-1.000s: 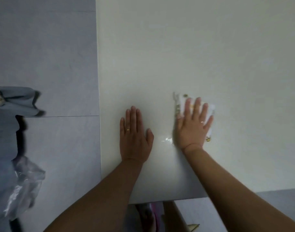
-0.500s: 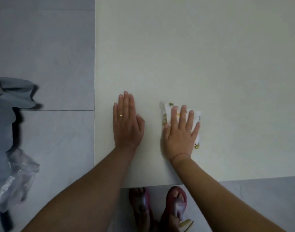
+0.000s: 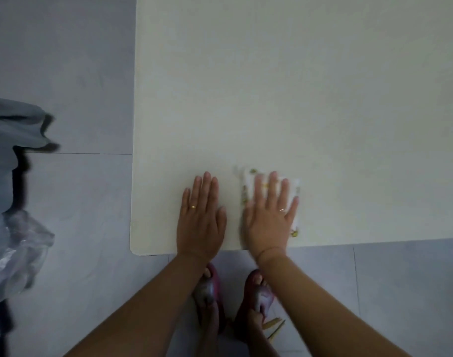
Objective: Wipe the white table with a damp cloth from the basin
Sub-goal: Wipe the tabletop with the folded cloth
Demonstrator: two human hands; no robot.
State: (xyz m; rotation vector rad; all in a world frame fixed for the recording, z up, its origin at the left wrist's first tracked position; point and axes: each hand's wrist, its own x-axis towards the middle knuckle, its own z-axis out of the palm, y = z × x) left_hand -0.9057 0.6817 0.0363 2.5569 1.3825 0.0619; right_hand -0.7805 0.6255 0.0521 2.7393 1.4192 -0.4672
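Note:
The white table point(image 3: 297, 99) fills the upper right of the head view, with its rounded near-left corner at the lower middle. My right hand point(image 3: 270, 215) lies flat with straight fingers on a white cloth point(image 3: 296, 188) with small yellow prints, pressing it onto the table close to the near edge. Most of the cloth is hidden under the palm. To its left, my left hand point(image 3: 201, 217) rests flat on the bare tabletop, fingers straight and together. No basin is in view.
Grey floor tiles point(image 3: 65, 60) surround the table on the left and near side. A crumpled clear plastic bag point(image 3: 19, 256) and a grey object point(image 3: 11, 124) sit at the left edge. My feet in red sandals point(image 3: 210, 287) stand just below the table's near edge.
My right hand has drawn the cloth toward the near edge of the table and a little left. The left hand has slid back with it. The table's near edge sits higher in view.

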